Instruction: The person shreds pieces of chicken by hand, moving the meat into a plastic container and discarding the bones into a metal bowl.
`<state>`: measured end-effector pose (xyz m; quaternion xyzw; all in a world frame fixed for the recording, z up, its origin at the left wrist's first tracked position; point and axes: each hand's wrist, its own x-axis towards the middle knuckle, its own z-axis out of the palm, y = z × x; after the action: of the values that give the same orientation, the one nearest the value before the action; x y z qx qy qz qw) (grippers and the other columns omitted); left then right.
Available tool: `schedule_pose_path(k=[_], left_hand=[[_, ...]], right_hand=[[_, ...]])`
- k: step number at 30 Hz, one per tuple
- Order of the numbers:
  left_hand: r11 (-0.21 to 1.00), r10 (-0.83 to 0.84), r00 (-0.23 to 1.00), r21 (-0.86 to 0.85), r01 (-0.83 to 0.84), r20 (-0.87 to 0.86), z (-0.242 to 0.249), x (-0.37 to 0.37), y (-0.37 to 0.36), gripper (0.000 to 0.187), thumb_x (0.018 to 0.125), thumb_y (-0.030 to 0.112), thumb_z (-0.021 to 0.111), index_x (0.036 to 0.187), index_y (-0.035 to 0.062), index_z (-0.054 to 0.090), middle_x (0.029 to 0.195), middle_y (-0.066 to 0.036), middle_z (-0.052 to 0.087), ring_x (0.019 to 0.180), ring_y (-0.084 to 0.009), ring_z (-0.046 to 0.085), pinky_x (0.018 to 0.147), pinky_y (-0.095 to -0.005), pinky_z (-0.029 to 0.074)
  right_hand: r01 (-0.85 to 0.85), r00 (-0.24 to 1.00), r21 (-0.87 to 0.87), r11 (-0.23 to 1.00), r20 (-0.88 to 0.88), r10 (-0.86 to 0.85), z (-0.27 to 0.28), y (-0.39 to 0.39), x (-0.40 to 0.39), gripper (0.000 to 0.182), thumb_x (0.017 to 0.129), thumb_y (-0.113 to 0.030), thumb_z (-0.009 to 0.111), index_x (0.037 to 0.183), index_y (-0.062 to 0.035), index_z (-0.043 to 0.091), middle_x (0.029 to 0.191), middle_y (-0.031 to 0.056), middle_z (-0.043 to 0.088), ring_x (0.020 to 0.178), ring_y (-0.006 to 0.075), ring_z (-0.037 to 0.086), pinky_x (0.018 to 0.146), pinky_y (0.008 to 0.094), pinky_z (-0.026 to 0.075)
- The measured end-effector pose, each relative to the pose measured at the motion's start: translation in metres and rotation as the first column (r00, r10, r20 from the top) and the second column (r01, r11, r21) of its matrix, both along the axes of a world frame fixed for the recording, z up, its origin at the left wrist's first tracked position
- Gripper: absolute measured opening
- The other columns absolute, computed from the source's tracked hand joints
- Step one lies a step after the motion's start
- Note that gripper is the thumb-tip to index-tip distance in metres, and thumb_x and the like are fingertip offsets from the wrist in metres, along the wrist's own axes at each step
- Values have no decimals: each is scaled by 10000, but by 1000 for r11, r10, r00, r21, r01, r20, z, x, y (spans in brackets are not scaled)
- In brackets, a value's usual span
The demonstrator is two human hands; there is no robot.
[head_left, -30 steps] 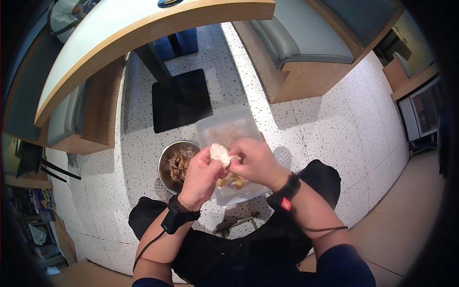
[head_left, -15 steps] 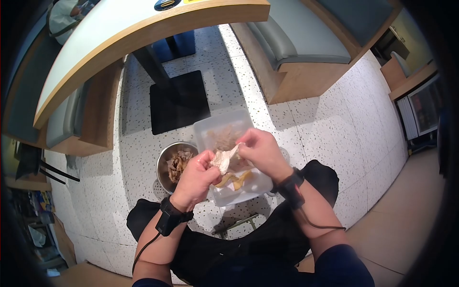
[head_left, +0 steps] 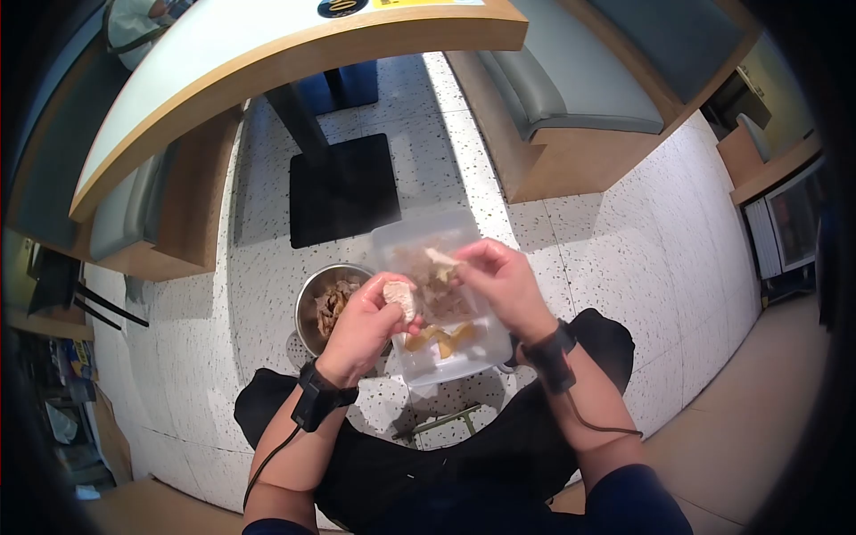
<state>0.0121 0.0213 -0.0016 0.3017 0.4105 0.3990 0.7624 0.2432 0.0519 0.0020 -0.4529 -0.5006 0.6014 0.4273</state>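
My left hand [head_left: 358, 328] is closed around a chunk of pale cooked meat [head_left: 400, 298], which looks like chicken. Between the fingertips of my right hand [head_left: 506, 283] is a torn, whitish strip of meat [head_left: 440, 258]. Both hands are over a translucent plastic container [head_left: 464, 223]. Shredded meat lies in its far part, and yellowish pieces [head_left: 445, 343], perhaps skin, lie in its near end. Left of the container stands a round metal bowl [head_left: 304, 301] holding brownish scraps [head_left: 335, 303], partly hidden by my left hand.
A white-topped table [head_left: 205, 45] with a wooden edge and black base [head_left: 346, 196] stands ahead. Padded benches [head_left: 593, 89] flank it. The speckled tile floor [head_left: 615, 241] spreads around. A person [head_left: 134, 31] is at the far left. A green metal bar [head_left: 441, 421] is between my legs.
The meat stretched between my hands has come apart into a chunk in the left and a strip in the right. My right hand has moved slightly right. The view has shifted a little.
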Motion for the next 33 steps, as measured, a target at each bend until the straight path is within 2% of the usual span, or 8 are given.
schedule_pose_path(k=[5, 7, 12, 14, 19, 27, 32, 33], left_hand=[[996, 68, 975, -63, -56, 210, 12, 8, 2, 276, 924, -47, 529, 1191, 15, 563, 1058, -96, 639, 883, -137, 654, 780, -301, 575], [992, 117, 987, 25, -121, 110, 2, 11, 4, 244, 938, -3, 604, 1178, 14, 564, 1015, -76, 656, 843, -116, 644, 735, -272, 552], [986, 128, 990, 112, -120, -66, 0, 10, 4, 183, 936, 48, 669, 1105, 26, 601, 882, -24, 659, 742, -86, 611, 682, -231, 501], [985, 113, 981, 150, -90, -158, 3, 12, 4, 146, 933, 52, 667, 1069, 32, 619, 846, -10, 656, 710, -77, 597, 674, -217, 487], [908, 150, 813, 403, 111, -562, -2, 15, -2, 143, 884, 96, 715, 976, 50, 617, 870, 18, 627, 720, -50, 551, 646, -217, 458], [832, 232, 740, 522, 185, -631, 3, 21, -1, 173, 872, 145, 728, 957, 45, 615, 828, 11, 608, 742, -41, 535, 647, -228, 451], [798, 232, 743, 560, 224, -628, 1, 20, -1, 196, 873, 171, 746, 942, 46, 613, 811, 14, 600, 709, -47, 502, 622, -234, 428], [831, 190, 741, 508, 229, -645, 5, 21, -2, 202, 864, 167, 735, 940, 29, 609, 826, -48, 616, 713, -114, 542, 640, -277, 453]], right_hand=[[-57, 994, 13, 998, -87, 58, -6, -9, -19, 144, 971, -47, 654, 1103, 8, 639, 1034, 45, 701, 888, 97, 695, 830, 243, 556], [-154, 984, -103, 983, -109, 142, 2, -11, -21, 150, 967, -16, 654, 1115, 1, 642, 1085, 52, 685, 978, 120, 671, 884, 273, 552], [-195, 975, -46, 980, 100, 198, 12, -9, -19, 196, 936, -92, 721, 1108, -3, 691, 1036, 52, 706, 939, 117, 682, 834, 271, 559], [-177, 954, 209, 962, 277, 115, 14, -6, -19, 194, 906, -115, 751, 1059, 1, 723, 991, 78, 721, 876, 133, 696, 794, 272, 562], [-206, 929, 271, 940, 356, 101, 8, -8, -18, 154, 894, -86, 736, 1010, 14, 733, 942, 106, 724, 805, 154, 709, 747, 279, 568], [-201, 917, 313, 928, 395, 66, 8, -12, -20, 145, 892, -71, 725, 995, 31, 725, 922, 113, 723, 773, 162, 723, 713, 270, 582], [-191, 906, 357, 914, 422, 24, 9, -12, -20, 149, 812, -86, 741, 897, 30, 704, 776, 131, 674, 666, 206, 673, 627, 323, 538], [-190, 907, 357, 915, 421, 24, 9, -12, -20, 149, 812, -86, 741, 897, 30, 704, 776, 131, 674, 666, 206, 673, 627, 323, 538]])
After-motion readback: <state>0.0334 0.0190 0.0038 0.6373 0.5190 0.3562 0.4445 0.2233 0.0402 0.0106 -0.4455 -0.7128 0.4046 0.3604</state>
